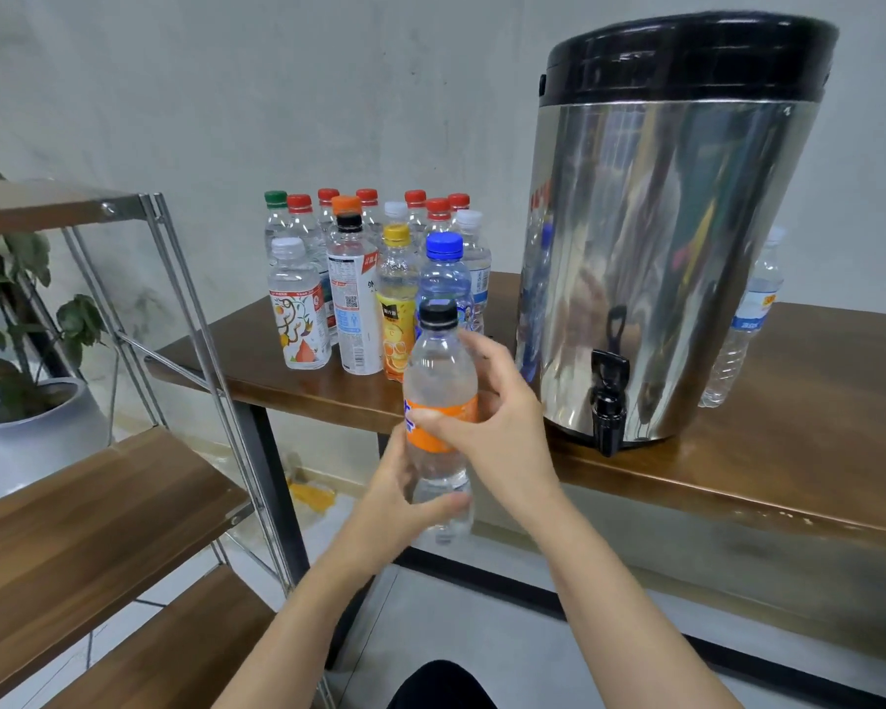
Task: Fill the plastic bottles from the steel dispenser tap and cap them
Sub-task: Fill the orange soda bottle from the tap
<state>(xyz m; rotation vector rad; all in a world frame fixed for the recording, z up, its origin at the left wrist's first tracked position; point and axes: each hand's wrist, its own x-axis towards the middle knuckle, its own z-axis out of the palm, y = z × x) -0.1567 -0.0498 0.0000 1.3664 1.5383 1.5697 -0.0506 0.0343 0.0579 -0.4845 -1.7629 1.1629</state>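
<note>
A clear plastic bottle (pixel 438 371) with an orange label and a black cap is held upright in front of the table's edge. My left hand (pixel 397 504) grips its lower part. My right hand (pixel 487 417) wraps around the orange label from the right. The steel dispenser (pixel 661 237) with a black lid stands on the wooden table (pixel 788 452) to the right; its black tap (pixel 608 401) hangs over the front edge. Several capped bottles (pixel 359 278) stand grouped on the table's left end.
One more clear bottle (pixel 748 319) stands behind the dispenser at the right. A metal-framed shelf unit with wooden boards (pixel 88 509) stands on the left, close to the table. A potted plant (pixel 16 360) sits at the far left.
</note>
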